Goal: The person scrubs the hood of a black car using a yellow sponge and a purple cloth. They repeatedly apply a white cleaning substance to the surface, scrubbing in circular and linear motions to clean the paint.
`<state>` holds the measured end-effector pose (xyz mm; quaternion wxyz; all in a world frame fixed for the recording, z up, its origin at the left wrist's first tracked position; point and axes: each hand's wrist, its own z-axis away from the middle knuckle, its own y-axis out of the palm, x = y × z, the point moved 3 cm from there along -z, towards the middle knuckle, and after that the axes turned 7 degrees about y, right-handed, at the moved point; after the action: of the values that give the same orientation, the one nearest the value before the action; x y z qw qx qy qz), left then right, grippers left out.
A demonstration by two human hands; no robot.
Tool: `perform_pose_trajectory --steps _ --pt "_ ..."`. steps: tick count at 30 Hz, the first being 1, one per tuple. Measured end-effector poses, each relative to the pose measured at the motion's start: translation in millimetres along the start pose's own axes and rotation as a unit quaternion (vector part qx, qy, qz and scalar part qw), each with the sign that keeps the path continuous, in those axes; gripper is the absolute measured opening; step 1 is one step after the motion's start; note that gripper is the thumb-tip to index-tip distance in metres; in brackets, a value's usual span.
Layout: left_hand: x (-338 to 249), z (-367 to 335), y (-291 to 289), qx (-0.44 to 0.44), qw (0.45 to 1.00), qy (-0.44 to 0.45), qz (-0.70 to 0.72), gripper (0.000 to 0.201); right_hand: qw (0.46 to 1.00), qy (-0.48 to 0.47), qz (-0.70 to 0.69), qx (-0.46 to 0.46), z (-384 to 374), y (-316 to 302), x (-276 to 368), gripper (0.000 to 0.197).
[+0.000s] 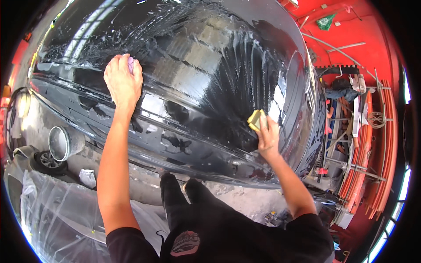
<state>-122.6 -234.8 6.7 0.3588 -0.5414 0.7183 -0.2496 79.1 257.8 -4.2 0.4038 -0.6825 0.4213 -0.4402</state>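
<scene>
A large dark, glossy car body (188, 74), wet and streaked with milky film, fills the middle of the head view. On its left part my left hand (123, 81) is closed around a small pinkish-purple pad (130, 64), pressed against the wet surface; most of the pad is hidden by the fingers. Farther right and nearer to me, my right hand (267, 133) grips a yellow block (255, 120) with a greyish-green face, at the lower end of fan-shaped wet streaks (239, 74). Whether it is a sponge or a sanding block I cannot tell.
A whitish bucket (66, 142) stands at the left by a wheel (48, 161). Plastic sheeting (61, 210) covers something behind it. Orange pipes (380, 149) and a rack of long parts line the red wall (368, 33) on the right. My feet stand close to the car's edge.
</scene>
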Motion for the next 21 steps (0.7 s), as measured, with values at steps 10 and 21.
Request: perform_pose_trajectory --steps 10,21 --pt "4 -1 1 0.002 1.000 0.018 -0.003 0.039 0.987 0.046 0.087 -0.124 -161 19 -44 0.062" --pt "-18 -13 10 0.003 1.000 0.025 0.012 0.038 0.978 0.116 0.131 -0.113 -232 1 -147 0.060"
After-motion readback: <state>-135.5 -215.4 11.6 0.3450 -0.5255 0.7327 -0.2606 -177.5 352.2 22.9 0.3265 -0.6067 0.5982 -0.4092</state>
